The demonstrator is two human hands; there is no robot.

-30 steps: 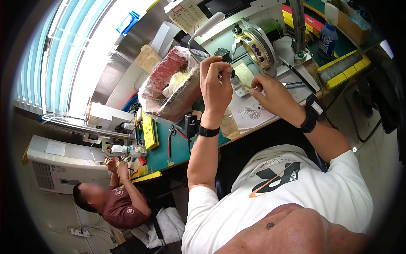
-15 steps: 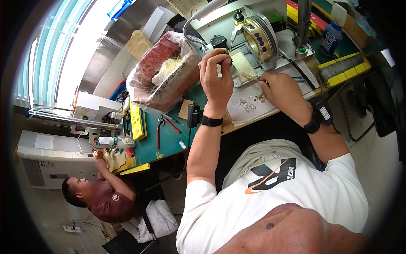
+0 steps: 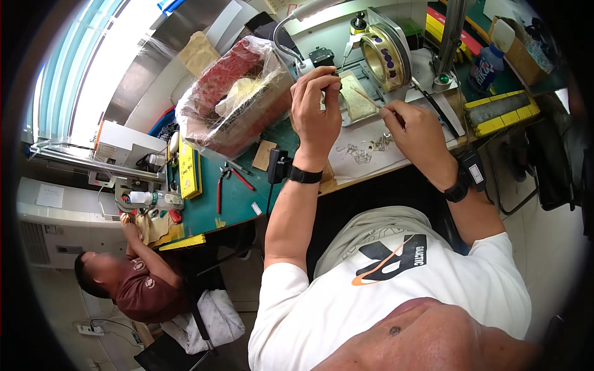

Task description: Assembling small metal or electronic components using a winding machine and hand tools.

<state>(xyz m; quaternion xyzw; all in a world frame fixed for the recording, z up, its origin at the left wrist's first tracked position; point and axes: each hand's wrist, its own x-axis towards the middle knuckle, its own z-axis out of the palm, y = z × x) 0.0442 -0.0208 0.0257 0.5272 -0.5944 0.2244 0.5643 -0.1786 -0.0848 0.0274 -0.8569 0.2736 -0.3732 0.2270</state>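
My left hand point(image 3: 317, 117) is raised beside the machine, its fingers curled together around a small dark part that they mostly hide. A thin tan stick point(image 3: 369, 99) is pinched between the thumb and fingers of my right hand point(image 3: 416, 133). The stick's tip reaches over a pale, flat pad point(image 3: 357, 106) on the machine's metal bed. Behind the pad stands a gold ring-shaped wheel point(image 3: 391, 73) with dark dots round its rim. Small, thin metal pieces point(image 3: 359, 154) lie in loose clusters on a white sheet point(image 3: 405, 157) below my hands.
A plastic-wrapped red box point(image 3: 232, 120) stands left of my left hand. Red-handled pliers point(image 3: 219, 195) lie on the green table point(image 3: 204, 213). At the right are a yellow-edged block point(image 3: 501, 111) and a blue bottle point(image 3: 487, 67). A co-worker point(image 3: 145, 287) sits at the far left.
My right hand has tilted, and the stick now points up and left over the pad instead of lying at its lower edge. My left hand keeps its pose. The whole view has shifted slightly.
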